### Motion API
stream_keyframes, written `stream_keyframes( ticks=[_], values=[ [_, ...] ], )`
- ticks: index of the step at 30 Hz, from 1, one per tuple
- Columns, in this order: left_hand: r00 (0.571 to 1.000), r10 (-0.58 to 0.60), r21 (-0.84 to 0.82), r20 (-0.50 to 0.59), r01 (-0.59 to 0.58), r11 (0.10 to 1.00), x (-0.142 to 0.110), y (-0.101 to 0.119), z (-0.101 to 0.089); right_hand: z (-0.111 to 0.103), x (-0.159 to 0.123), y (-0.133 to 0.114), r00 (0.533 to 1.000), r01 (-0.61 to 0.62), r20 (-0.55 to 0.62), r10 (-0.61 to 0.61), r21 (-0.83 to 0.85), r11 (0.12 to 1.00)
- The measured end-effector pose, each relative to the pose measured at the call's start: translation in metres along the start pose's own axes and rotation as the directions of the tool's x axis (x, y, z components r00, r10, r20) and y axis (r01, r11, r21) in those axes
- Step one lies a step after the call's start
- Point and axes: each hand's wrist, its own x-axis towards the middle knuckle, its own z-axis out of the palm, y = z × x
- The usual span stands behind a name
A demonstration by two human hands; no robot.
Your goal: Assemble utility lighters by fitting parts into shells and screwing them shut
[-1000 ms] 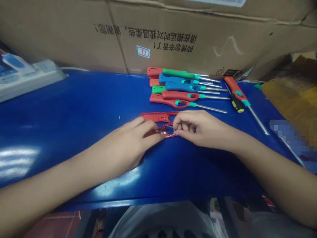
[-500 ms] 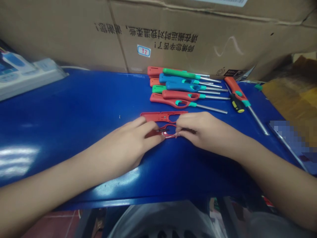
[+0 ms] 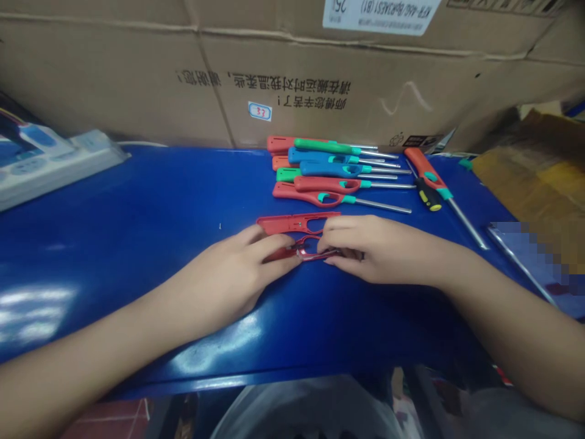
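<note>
My left hand (image 3: 247, 262) is closed around the handle end of an opened red lighter casing half (image 3: 312, 256). A small dark part and a thin pale wire show inside it beside the trigger hole. At its other end my right hand (image 3: 365, 247) pinches the casing, fingertips along its lower edge; whether they also grip the wire I cannot tell. Just behind lies a second red casing half (image 3: 286, 224), hollow side up, with my left fingers close to its near edge. Most of the held half is hidden under my fingers.
Behind my hands lie several gas lighters (image 3: 329, 169) with metal tubes. An orange-red lighter (image 3: 425, 167) and a black-yellow screwdriver (image 3: 428, 196) lie on the right. A tiny screw-like piece (image 3: 220, 226) is at left. A cardboard box (image 3: 137, 73) and power strip (image 3: 59, 164) border the blue table (image 3: 114, 244).
The view has tilted up slightly. My right fingers have shifted on the front end of the red casing half, covering more of it. My left hand keeps its hold.
</note>
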Motion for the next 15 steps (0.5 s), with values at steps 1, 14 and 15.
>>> stream_keyframes(
  ticks=[1,14,15],
  values=[
    [1.000,0.014,0.006,-0.005,-0.014,1.000,0.000,0.000,0.001,-0.001,0.000,-0.002,1.000,0.008,0.019,-0.008,-0.014,1.000],
    [1.000,0.012,0.073,-0.001,-0.012,0.997,-0.006,0.004,0.009,-0.086,-0.073,0.082,0.464,-0.851,-0.628,0.625,-0.119,0.512],
    [1.000,0.010,0.069,-0.001,-0.010,0.998,-0.006,0.004,0.009,-0.090,-0.082,0.096,0.432,-0.861,-0.647,0.628,-0.089,0.500]
  ],
)
